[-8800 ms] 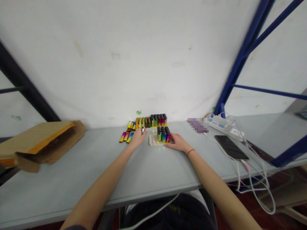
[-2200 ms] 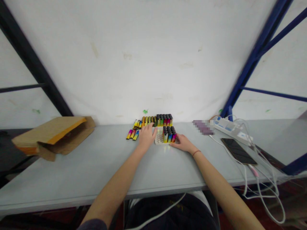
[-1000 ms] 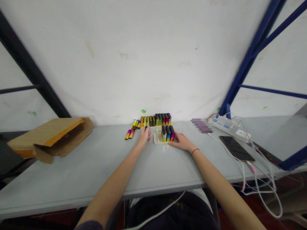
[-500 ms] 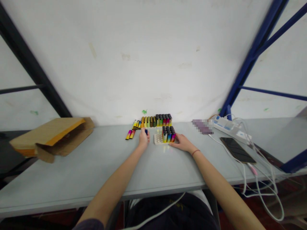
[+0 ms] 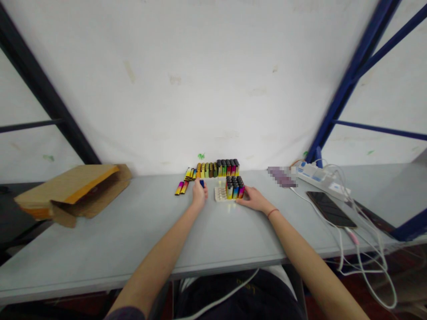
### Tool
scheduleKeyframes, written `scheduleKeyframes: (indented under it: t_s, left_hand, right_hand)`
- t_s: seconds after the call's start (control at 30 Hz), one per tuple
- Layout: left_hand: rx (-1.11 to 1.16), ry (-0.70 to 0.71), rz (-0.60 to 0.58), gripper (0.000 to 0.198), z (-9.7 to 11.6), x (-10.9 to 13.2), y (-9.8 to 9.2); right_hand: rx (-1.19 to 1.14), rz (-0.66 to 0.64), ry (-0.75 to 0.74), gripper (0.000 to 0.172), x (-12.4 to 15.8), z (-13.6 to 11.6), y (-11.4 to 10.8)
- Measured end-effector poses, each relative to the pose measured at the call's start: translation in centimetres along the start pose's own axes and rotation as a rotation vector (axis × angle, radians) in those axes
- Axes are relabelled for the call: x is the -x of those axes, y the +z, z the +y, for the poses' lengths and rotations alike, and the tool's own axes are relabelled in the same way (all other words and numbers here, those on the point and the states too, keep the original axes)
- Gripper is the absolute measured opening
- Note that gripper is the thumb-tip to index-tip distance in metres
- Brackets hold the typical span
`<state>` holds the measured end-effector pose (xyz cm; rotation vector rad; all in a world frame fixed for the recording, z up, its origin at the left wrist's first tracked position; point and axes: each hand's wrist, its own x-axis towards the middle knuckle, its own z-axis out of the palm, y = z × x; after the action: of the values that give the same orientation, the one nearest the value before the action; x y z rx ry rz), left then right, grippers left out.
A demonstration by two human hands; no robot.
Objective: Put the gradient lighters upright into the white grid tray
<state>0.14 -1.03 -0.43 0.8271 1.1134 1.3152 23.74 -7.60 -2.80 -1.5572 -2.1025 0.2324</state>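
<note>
My left hand (image 5: 199,194) is closed round a lighter (image 5: 202,182) whose dark blue top sticks out above the fingers, just left of a white slotted tray (image 5: 219,194). Several rainbow-coloured lighters (image 5: 235,187) stand in the tray's right half. My right hand (image 5: 252,198) rests on the table against the tray's right front corner, fingers curled at its edge. Behind, a row of upright lighters (image 5: 216,169) lines the wall, and a few more lie flat (image 5: 181,187) to the left.
A torn cardboard box (image 5: 68,190) lies at the table's left. A power strip (image 5: 318,177), a dark phone (image 5: 331,203) and white cables (image 5: 363,249) occupy the right. Blue rack posts (image 5: 347,84) rise at the right, a black brace at the left.
My left hand reached to the loose lighters by the wall, closed on one and drew back beside the tray. My right hand has stayed at the tray.
</note>
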Motion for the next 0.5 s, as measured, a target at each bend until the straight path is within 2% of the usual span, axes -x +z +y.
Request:
scheduleKeyframes:
  t_s: [0.17, 0.27, 0.4, 0.5]
  left_hand:
    - [-0.022, 0.033, 0.037, 0.029, -0.16, 0.03, 0.09]
    - [-0.021, 0.058, 0.046, 0.031, -0.3, 0.05, 0.08]
    - [-0.049, 0.091, -0.044, 0.038, -0.65, 0.07, 0.25]
    - [-0.158, 0.219, -0.142, 0.03, -1.02, 0.11, 0.54]
  right_hand:
    - [-0.003, -0.001, -0.004, 0.048, 0.0, -0.06, -0.05]
    - [-0.005, -0.005, -0.001, 0.048, -0.02, -0.07, -0.08]
    - [-0.013, -0.002, -0.002, 0.048, -0.07, -0.1, -0.1]
    - [-0.005, -0.007, 0.0, 0.048, -0.09, -0.13, -0.13]
